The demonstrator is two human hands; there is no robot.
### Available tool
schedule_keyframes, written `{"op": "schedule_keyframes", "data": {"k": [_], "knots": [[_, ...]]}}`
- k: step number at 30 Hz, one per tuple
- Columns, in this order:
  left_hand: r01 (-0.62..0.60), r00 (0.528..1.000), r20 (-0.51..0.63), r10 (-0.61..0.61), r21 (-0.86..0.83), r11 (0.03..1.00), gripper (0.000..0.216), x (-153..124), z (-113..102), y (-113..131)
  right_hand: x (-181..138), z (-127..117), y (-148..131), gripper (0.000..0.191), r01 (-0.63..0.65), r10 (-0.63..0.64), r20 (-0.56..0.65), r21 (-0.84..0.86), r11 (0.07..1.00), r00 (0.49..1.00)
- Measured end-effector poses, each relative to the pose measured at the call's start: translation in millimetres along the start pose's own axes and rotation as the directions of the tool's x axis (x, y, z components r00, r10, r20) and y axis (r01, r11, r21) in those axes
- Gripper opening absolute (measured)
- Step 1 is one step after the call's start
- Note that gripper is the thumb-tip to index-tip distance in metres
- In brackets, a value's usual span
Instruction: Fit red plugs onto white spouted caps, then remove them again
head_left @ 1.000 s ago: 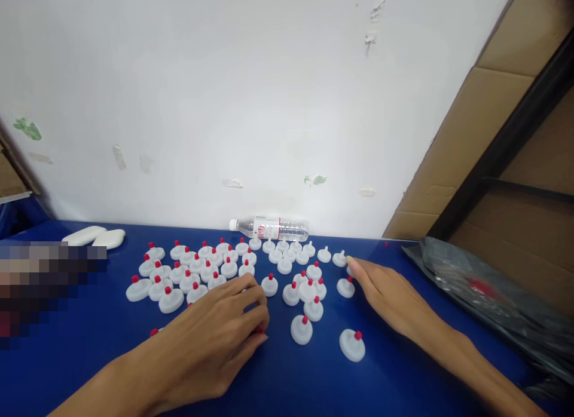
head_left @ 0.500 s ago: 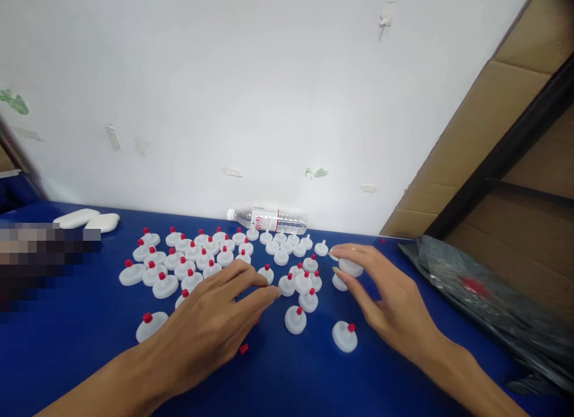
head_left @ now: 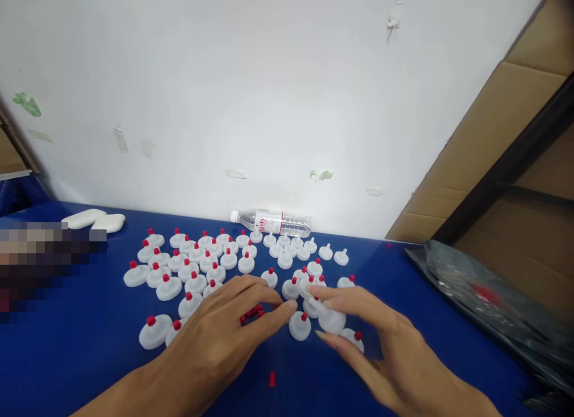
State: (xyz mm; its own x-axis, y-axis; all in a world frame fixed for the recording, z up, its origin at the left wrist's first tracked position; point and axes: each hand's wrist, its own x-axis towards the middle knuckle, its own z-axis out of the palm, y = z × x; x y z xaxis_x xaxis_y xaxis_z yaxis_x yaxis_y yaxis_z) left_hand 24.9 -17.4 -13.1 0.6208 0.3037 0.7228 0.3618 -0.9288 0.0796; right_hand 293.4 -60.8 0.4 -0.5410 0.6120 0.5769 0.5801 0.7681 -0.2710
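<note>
Most white discs (head_left: 168, 290) had red tips (head_left: 165, 278), bare discs (head_left: 285, 261) remained; right hand (head_left: 403, 351) pinched another disc (head_left: 332, 321), left hand (head_left: 219, 333) curled, hold unclear

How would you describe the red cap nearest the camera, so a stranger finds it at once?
On the blue table, look between the left hand and right hand, toward the camera. A small red cap lies there alone, apart from the loose red caps clustered beside the left hand.
</note>
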Motion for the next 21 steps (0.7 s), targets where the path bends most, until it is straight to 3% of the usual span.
{"op": "schedule_keyframes", "data": {"k": [6,13,21], "knots": [[0.018,1.000,-0.011,-0.018,0.008,1.000,0.041,-2,2,9,1,10,-3,0.059,0.088,-0.079,-0.071,0.124,0.988,0.994],[0.002,1.000,0.025,-0.002,-0.018,1.000,0.034,1,1,13,-8,12,-4,0.059,0.106,-0.104,-0.042,0.057,0.993,0.994],[0.019,0.999,-0.025,-0.021,-0.070,0.997,0.029,3,7,14,-16,16,-5,0.055,0.085,-0.082,-0.041,0.061,0.995,0.996]]}}
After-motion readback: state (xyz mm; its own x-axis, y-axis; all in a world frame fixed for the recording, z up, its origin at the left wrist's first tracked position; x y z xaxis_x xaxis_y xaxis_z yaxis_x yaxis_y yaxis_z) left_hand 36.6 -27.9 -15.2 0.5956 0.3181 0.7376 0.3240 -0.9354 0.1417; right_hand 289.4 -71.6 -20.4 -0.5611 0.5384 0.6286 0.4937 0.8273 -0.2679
